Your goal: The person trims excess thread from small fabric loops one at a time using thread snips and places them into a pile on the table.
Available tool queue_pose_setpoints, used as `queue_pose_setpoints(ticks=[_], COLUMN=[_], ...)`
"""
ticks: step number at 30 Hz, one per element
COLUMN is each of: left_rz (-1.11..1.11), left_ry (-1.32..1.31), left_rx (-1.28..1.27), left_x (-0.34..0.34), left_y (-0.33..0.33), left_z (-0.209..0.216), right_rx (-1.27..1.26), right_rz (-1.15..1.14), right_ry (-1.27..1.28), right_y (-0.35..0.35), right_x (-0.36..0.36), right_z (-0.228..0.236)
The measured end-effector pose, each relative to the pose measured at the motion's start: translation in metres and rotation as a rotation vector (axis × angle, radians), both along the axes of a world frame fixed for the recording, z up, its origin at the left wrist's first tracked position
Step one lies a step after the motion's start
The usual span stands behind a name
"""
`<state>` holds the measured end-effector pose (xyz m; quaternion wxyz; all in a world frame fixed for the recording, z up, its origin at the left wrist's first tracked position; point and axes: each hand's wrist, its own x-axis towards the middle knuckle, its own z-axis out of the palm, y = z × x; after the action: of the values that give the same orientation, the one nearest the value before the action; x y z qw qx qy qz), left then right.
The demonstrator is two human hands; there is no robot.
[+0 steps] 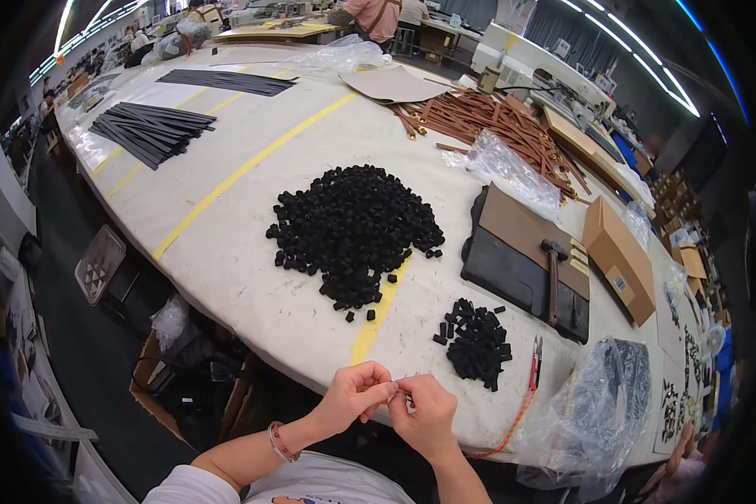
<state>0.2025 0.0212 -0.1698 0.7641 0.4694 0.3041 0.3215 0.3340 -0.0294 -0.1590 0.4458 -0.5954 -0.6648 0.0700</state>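
My left hand (354,401) and my right hand (426,413) meet at the table's near edge, fingertips pinched together. Whatever small piece they hold between them is too small to name. Beyond them lies a large heap of short black pieces (353,223), with a few loose ones at its near side. To the right of my hands sits a smaller pile of longer black tube-like pieces (477,343). Past that pile, red-handled snips (535,370) rest on the cloth, an orange cord (512,428) trailing from them toward the edge.
A hammer (553,281) lies across a brown board on a black slab (508,269). Beside it are a cardboard box (618,260) and clear plastic bag (601,403). Farther back lie brown straps (487,126) and dark strips (151,130). A stool (101,262) stands left.
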Motion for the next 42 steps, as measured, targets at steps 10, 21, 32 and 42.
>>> queue_pose_setpoints(ticks=[10, 21, 32, 42], left_rz=[-0.16, -0.276, 0.202, -0.11], left_ry=[-0.129, 0.008, 0.347, -0.259], left_rx=[-0.249, -0.03, 1.036, -0.434], left_x=[-0.007, -0.01, 0.005, -0.001], left_y=[0.005, 0.012, 0.003, 0.014], left_z=[0.002, 0.011, -0.011, -0.011], right_rx=[-0.61, -0.904, -0.443, -0.763], right_rz=[0.136, 0.513, 0.034, 0.246], right_ry=[1.029, 1.461, 0.519, 0.749], right_y=[-0.003, 0.001, 0.0, -0.013], right_x=[0.016, 0.026, 0.008, 0.024], right_z=[0.003, -0.008, -0.003, 0.002])
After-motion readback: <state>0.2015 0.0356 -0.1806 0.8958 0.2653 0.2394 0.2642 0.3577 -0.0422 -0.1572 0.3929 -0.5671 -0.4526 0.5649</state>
